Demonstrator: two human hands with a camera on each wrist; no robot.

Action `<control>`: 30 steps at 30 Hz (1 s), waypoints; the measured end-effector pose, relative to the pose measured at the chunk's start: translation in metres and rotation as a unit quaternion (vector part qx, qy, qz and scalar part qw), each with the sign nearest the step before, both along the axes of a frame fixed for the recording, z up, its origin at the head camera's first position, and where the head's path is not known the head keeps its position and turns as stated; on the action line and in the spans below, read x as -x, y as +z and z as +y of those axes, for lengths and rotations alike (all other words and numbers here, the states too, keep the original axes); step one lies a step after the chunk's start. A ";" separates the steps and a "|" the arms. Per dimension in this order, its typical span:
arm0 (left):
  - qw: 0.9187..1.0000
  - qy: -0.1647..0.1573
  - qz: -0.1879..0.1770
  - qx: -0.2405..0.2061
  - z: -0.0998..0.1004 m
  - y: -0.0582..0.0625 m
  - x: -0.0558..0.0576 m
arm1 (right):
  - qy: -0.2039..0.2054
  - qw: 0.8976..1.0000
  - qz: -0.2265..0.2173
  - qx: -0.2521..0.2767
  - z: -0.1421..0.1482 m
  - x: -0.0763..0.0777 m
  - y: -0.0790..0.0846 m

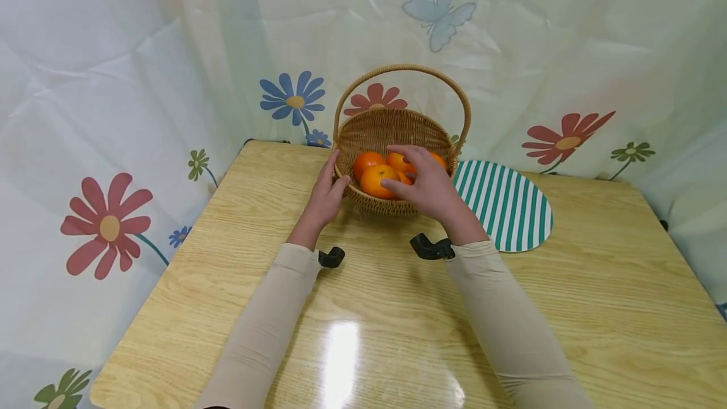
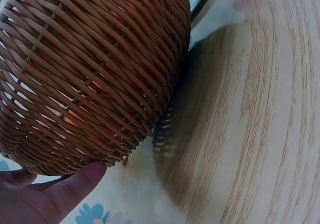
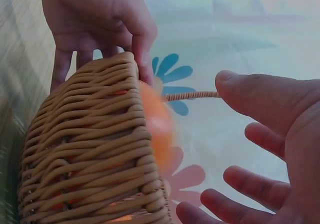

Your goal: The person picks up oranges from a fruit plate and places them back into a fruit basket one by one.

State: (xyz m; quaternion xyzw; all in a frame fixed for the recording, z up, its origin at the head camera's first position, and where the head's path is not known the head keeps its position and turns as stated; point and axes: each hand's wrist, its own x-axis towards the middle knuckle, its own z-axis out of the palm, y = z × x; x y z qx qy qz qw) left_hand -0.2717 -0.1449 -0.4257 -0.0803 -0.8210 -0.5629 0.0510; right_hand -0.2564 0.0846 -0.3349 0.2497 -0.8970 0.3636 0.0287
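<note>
A wicker basket (image 1: 379,206) with a tall arched handle (image 1: 404,68) stands at the back of the table, several oranges (image 1: 379,180) inside it. My left hand (image 1: 325,199) grips the basket's left rim, the thumb over the edge and the fingers along the outer wall. Above the oranges hovers my right hand (image 1: 427,185), thumb and fingers spread apart with nothing between them. In the right wrist view, one orange (image 3: 157,126) bulges above the rim, and a gap separates it from that hand. Weave and shadow hide most of the fruit in the left wrist view.
A green-and-white striped oval mat (image 1: 505,207) lies right of the basket. The wooden table (image 1: 363,308) ends at a floral curtain (image 1: 216,36) behind and on the left. A black wrist camera mount (image 1: 431,247) sits on each wrist.
</note>
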 end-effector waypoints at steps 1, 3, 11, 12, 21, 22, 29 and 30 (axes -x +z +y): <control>1.000 0.000 0.003 -0.001 0.000 -0.001 0.001 | 0.000 1.000 -0.004 0.005 0.000 0.000 0.000; 1.000 -0.001 0.005 -0.003 0.000 -0.001 0.001 | 0.000 1.000 -0.008 0.011 0.002 -0.001 0.001; 1.000 -0.002 0.004 0.001 0.000 -0.002 0.001 | 0.003 1.000 -0.013 0.012 0.007 -0.001 -0.004; 1.000 -0.002 0.003 0.001 -0.001 -0.002 0.001 | 0.002 1.000 -0.014 0.011 0.007 -0.001 -0.004; 1.000 -0.004 -0.005 -0.004 0.002 0.001 -0.002 | -0.016 1.000 -0.019 -0.005 0.018 -0.006 -0.003; 1.000 -0.003 -0.006 -0.002 0.002 0.001 -0.002 | -0.021 1.000 -0.018 -0.008 0.019 -0.007 -0.002; 1.000 -0.006 0.005 0.030 -0.002 0.008 -0.004 | -0.047 0.999 0.005 -0.021 0.033 -0.009 0.000; 0.999 -0.007 0.008 0.040 -0.004 0.010 -0.004 | -0.050 0.998 0.008 -0.023 0.036 -0.009 0.000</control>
